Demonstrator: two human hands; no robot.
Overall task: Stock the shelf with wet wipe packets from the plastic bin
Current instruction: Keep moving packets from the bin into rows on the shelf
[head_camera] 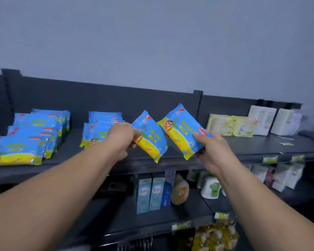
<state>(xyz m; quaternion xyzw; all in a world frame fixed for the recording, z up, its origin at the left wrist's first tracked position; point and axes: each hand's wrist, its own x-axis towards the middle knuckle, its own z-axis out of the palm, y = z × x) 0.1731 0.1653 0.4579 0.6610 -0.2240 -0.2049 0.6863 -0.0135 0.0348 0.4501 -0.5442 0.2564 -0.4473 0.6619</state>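
Observation:
My left hand [122,137] grips a blue and yellow wet wipe packet [150,136] by its lower left end, tilted, just above the front of the dark top shelf [261,145]. My right hand [213,151] holds a second packet [183,130] of the same kind, with the thumb on its front face. The two packets hang side by side and nearly touch. On the shelf lie a row of the same packets [29,136] at the left and another row [100,129] behind my left hand. The plastic bin is out of view.
Pale yellow packs [231,125] and white boxes [272,120] stand on the top shelf to the right. The lower shelf holds blue cartons [151,192], an orange bottle [179,192], a white tub [211,187] and small boxes. A yellow bag [216,238] sits at the bottom.

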